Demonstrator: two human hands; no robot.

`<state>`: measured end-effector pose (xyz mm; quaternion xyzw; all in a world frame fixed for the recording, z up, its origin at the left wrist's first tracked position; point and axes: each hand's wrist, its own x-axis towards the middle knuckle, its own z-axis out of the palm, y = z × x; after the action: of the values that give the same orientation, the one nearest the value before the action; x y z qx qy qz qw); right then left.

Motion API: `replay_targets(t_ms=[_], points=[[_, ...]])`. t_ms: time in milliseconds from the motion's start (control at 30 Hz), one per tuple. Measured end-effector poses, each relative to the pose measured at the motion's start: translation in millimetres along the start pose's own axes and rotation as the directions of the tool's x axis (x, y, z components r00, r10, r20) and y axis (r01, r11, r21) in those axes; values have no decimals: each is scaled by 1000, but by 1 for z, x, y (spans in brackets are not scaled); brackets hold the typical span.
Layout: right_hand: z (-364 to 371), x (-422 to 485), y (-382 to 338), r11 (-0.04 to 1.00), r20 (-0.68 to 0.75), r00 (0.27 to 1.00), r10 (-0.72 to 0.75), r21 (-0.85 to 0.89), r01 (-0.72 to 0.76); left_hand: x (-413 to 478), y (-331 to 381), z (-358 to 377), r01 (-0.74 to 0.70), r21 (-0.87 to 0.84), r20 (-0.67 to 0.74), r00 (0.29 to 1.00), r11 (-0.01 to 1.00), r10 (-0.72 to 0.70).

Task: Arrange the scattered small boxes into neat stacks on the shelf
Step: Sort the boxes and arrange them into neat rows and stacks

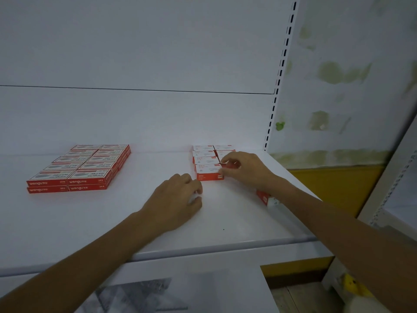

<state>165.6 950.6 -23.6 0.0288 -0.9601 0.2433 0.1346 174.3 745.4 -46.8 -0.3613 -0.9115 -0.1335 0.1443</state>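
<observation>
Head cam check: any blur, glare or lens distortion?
Head view: dim, flat light, no glare; wide-angle bends the slotted upright; print on the left box stacks is legible; right hand and the red box in its grip look soft.

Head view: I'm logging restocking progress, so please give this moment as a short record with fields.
shelf: white, holding two groups of boxes
left block: red-and-white boxes, two columns, two layers, squared up
right group: smaller boxes in two columns, right column partly behind the hand
right hand: pinches a red box at the right column's front
left hand: rests on the shelf, curled round a white item, likely a box
loose box: near the shelf's right edge, partly hidden by the right forearm
</observation>
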Motion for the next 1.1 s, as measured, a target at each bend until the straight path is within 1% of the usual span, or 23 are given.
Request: replay_targets(t_ms=[67, 100, 167, 233, 300, 367, 400, 467, 500, 567, 633, 700, 733, 767, 833, 900, 933, 1033, 1100], points=[[-12, -10, 9, 996, -72, 997, 3, 89, 3, 4, 5, -2, -49, 87, 22, 999, 995, 47], [-20, -15, 14, 993, -105, 994, 4, 117, 8, 7, 8, -3, -56, 84, 27, 998, 995, 54], [-37, -24, 27, 994, -120, 992, 27, 112, -14, 12, 16, -3, -24, -28, 32, 999, 999, 25], [-54, -32, 40, 989, -88, 989, 116, 104, -107, 20, 27, 1, 1, -175, 34, 999, 984, 5], [-66, -43, 52, 967, -9, 970, 243, 84, -241, 29, 39, 7, 6, -285, 51, 999, 958, 9], [-70, -54, 55, 943, 76, 940, 332, -13, -332, 38, 51, 12, 9, -343, 89, 996, 939, 23], [-69, -59, 56, 939, 106, 934, 342, -73, -335, 42, 57, 14, 12, -354, 111, 993, 935, 29], [-67, -66, 56, 949, 154, 942, 298, -152, -276, 50, 69, 18, 20, -367, 134, 991, 930, 31], [-67, -68, 56, 958, 173, 948, 268, -149, -244, 54, 73, 20, 25, -376, 136, 990, 926, 28], [-66, -68, 55, 977, 186, 959, 211, -57, -204, 59, 79, 25, 31, -414, 142, 989, 910, 31], [-64, -63, 57, 987, 143, 980, 142, 55, -151, 61, 81, 30, 1, -465, 130, 989, 885, 67], [-62, -55, 61, 977, 95, 988, 121, 165, -136, 61, 84, 32, -42, -447, 101, 990, 893, 97], [-61, -52, 62, 976, 75, 990, 119, 175, -130, 62, 85, 33, -54, -422, 77, 992, 905, 95], [-60, -51, 61, 983, 57, 992, 112, 141, -119, 63, 85, 33, -56, -401, 50, 995, 915, 83], [-56, -52, 58, 996, 48, 995, 91, 7, -92, 65, 84, 33, -34, -381, -7, 999, 924, 35], [-52, -53, 56, 993, 82, 991, 104, -70, -99, 67, 80, 32, -18, -365, -37, 999, 931, 5], [-53, -53, 55, 991, 107, 988, 110, -85, -101, 68, 78, 32, -13, -350, -28, 1000, 937, 3], [-58, -48, 56, 998, 225, 972, 63, -22, -59, 69, 78, 32, 26, -324, 52, 999, 946, -10], [-59, -46, 57, 998, 253, 967, -4, 66, -13, 71, 79, 34, 44, -359, 88, 996, 932, -13]])
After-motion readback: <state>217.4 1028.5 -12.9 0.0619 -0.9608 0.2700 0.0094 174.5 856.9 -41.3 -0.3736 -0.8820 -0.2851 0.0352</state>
